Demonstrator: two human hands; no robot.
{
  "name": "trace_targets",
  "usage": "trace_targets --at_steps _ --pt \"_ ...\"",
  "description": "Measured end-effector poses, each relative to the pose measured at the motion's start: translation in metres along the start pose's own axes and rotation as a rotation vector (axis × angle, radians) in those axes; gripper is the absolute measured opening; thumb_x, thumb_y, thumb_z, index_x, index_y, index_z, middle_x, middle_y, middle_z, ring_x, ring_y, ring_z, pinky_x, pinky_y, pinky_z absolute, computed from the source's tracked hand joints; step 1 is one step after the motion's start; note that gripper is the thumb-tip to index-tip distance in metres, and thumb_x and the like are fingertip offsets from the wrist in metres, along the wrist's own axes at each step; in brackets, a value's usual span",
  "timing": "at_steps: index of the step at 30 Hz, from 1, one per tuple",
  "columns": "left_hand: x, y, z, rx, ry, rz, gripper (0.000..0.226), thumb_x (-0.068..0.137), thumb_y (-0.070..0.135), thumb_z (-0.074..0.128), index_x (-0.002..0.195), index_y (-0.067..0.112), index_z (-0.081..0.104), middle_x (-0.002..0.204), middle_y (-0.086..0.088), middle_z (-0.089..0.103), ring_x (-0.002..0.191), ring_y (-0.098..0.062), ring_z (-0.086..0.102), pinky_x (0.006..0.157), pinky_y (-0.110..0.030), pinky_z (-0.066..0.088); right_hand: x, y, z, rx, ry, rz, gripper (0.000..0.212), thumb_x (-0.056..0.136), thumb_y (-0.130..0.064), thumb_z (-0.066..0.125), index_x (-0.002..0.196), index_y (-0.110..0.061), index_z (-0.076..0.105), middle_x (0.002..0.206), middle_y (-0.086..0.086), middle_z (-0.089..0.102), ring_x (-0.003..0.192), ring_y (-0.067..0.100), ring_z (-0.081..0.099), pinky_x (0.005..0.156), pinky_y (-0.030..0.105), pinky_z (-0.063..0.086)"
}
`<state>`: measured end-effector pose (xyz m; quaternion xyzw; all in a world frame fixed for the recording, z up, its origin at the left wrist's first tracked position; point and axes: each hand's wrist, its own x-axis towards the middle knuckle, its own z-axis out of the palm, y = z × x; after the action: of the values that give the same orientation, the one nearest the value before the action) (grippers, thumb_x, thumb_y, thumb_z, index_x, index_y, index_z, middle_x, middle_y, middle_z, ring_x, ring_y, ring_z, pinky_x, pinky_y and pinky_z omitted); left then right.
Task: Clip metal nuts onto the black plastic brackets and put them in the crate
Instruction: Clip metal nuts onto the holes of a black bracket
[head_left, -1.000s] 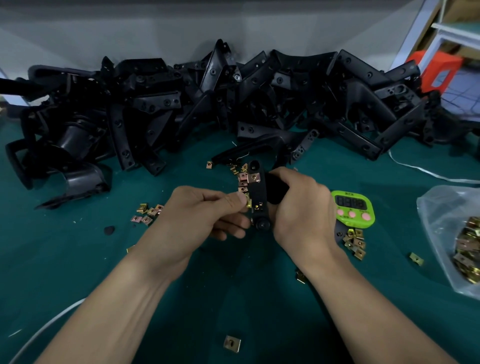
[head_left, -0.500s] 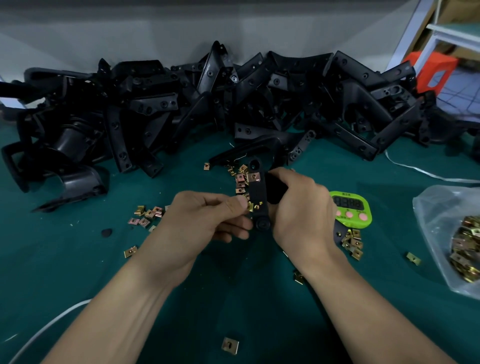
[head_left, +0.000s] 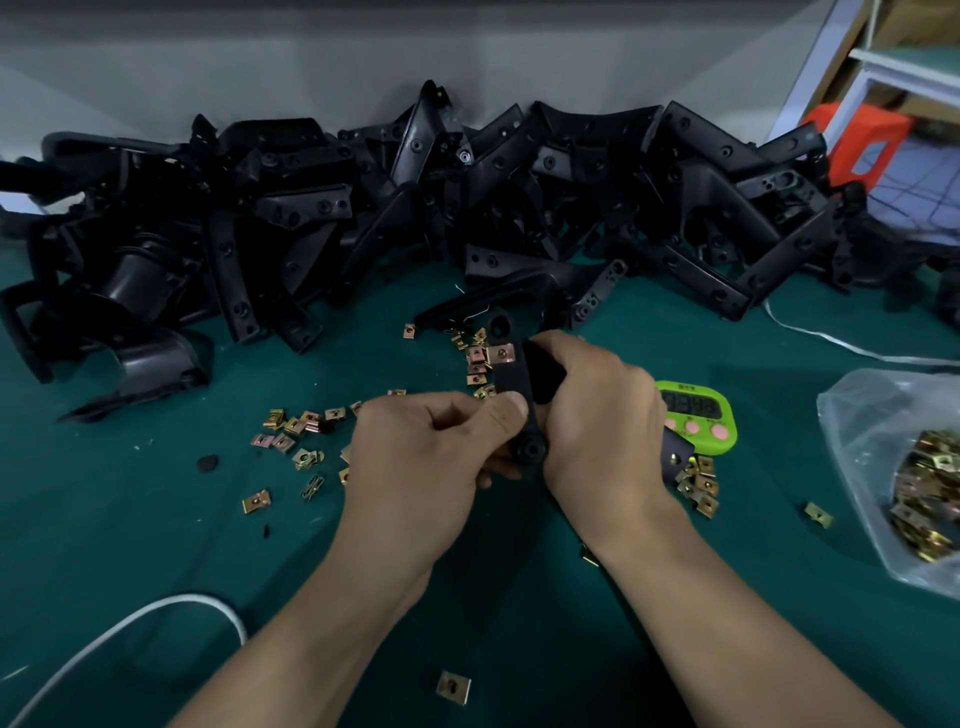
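Note:
My right hand (head_left: 597, 421) grips a black plastic bracket (head_left: 514, 374) held upright over the green table. A metal nut (head_left: 501, 355) is clipped on the bracket's upper part. My left hand (head_left: 436, 452) pinches the bracket's left edge with thumb and forefinger; whatever lies under the thumb is hidden. Loose metal nuts (head_left: 296, 436) lie scattered on the table left of my hands, and several more (head_left: 698, 483) lie to the right. No crate is in view.
A big pile of black brackets (head_left: 415, 208) runs along the back wall. A green timer (head_left: 698, 413) sits right of my hands. A clear bag of nuts (head_left: 883, 467) lies far right. A white cable (head_left: 130, 623) curls bottom left; a single nut (head_left: 453, 687) lies near the front.
My left thumb has pressed further onto the bracket's left edge, covering the brass piece seen there before. The right hand has kept its grip and barely moved.

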<state>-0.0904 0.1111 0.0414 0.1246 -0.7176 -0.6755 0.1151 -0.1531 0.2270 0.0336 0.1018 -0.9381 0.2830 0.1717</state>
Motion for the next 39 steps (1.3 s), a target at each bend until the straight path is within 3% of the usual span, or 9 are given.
trace_targets --at_steps 7,12,17,19,25,28,32,36,39 --pt "-0.002 0.003 0.002 0.059 -0.007 0.034 0.027 0.089 0.023 0.075 0.061 0.020 0.075 0.059 -0.002 0.072 0.050 -0.013 0.064 0.050 -0.024 0.049 -0.003 0.000 0.004 0.028 -0.041 0.014 0.034 0.074 -0.010 0.070 0.101 -0.030 0.064 0.065 -0.008 0.062 0.065 0.022 0.061 0.063 0.034 0.052" --pt "0.004 0.008 0.002 0.191 -0.050 0.053 0.030 0.090 0.026 0.073 0.060 0.023 0.074 0.054 0.002 0.068 0.048 -0.009 0.055 0.049 -0.024 0.044 0.002 0.003 0.005 0.001 0.001 0.001 0.030 0.072 -0.013 0.071 0.095 -0.029 0.064 0.063 -0.011 0.053 0.060 0.020 0.052 0.060 0.030 0.038" --pt "0.009 0.019 -0.010 0.128 -0.062 0.034 0.014 0.092 0.024 0.073 0.094 0.036 0.080 0.082 0.009 0.078 0.076 -0.005 0.071 0.079 -0.027 0.057 0.005 0.002 0.000 -0.044 0.007 0.040 0.025 0.081 -0.014 0.065 0.101 -0.029 0.063 0.075 -0.003 0.065 0.071 0.028 0.059 0.062 0.035 0.045" --pt "0.006 0.026 -0.014 0.166 -0.069 0.113 0.034 0.083 0.018 0.081 0.104 0.043 0.076 0.089 0.016 0.078 0.084 -0.002 0.073 0.084 -0.025 0.058 0.004 0.000 -0.005 -0.076 -0.009 0.040 0.023 0.081 -0.015 0.065 0.100 -0.028 0.062 0.074 -0.003 0.064 0.070 0.029 0.059 0.062 0.036 0.044" --pt "-0.020 0.051 -0.008 0.277 -0.011 0.348 0.075 0.076 0.011 0.084 0.076 0.080 0.056 0.079 0.046 0.064 0.081 0.019 0.066 0.068 0.002 0.046 0.000 -0.020 -0.031 -0.188 0.055 -0.003 0.014 0.085 -0.018 0.059 0.094 -0.028 0.056 0.078 -0.004 0.064 0.069 0.025 0.054 0.061 0.034 0.032" --pt "-0.027 0.058 0.001 0.195 0.020 0.364 0.064 0.078 0.010 0.081 0.081 0.072 0.064 0.081 0.036 0.071 0.077 0.011 0.070 0.063 -0.003 0.050 -0.006 -0.025 -0.053 -0.191 0.074 0.012 0.015 0.083 -0.017 0.061 0.093 -0.028 0.055 0.076 -0.005 0.059 0.076 0.027 0.061 0.061 0.034 0.030" --pt "-0.029 0.071 0.029 -0.013 0.026 0.277 0.040 0.079 0.011 0.080 0.104 0.042 0.075 0.084 0.022 0.077 0.080 0.003 0.073 0.066 -0.009 0.054 -0.011 -0.020 -0.102 -0.219 0.049 0.062 0.024 0.081 -0.018 0.066 0.100 -0.029 0.057 0.075 -0.005 0.052 0.080 0.029 0.061 0.062 0.034 0.031" --pt "-0.033 0.091 0.065 -0.201 -0.091 0.068 0.028 0.081 0.005 0.079 0.096 0.029 0.080 0.082 0.007 0.079 0.080 -0.011 0.076 0.068 -0.020 0.059 -0.031 0.013 -0.157 -0.254 -0.056 0.146 0.052 0.078 -0.016 0.070 0.124 -0.035 0.055 0.091 0.001 0.067 0.091 0.032 0.066 0.064 0.034 0.044" --pt "-0.032 0.102 0.101 -0.288 -0.084 0.007 0.022 0.080 0.009 0.080 0.093 0.026 0.082 0.083 0.005 0.080 0.077 -0.013 0.075 0.072 -0.028 0.058 -0.056 0.055 -0.207 -0.111 -0.189 0.269 0.064 0.080 -0.032 0.072 0.139 -0.039 0.050 0.106 -0.003 0.073 0.094 0.020 0.067 0.075 0.028 0.052"
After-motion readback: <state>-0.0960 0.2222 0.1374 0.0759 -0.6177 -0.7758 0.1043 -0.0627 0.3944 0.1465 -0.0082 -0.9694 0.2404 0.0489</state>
